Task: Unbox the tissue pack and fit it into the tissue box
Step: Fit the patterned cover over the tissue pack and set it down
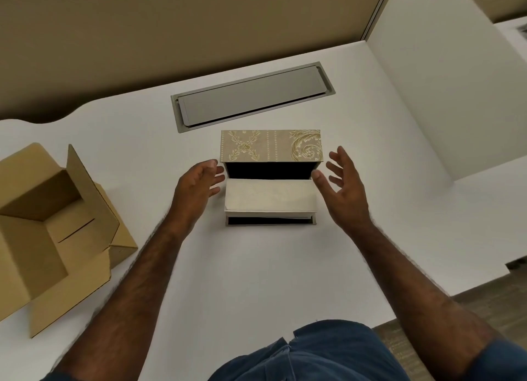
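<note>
A beige tissue box with gold floral ornament stands in the middle of the white desk, its black inside open toward me. A pale tissue pack lies partly inside the box, over the flap folded down in front. My left hand hovers open at the left end of the pack, fingers close to the box corner. My right hand is open at the right end, its thumb touching the box's right front corner. Neither hand grips anything.
An opened brown cardboard box with its flaps up sits at the left edge of the desk. Behind the tissue box a grey cable hatch is set into the desk. A partition wall rises at the back and right.
</note>
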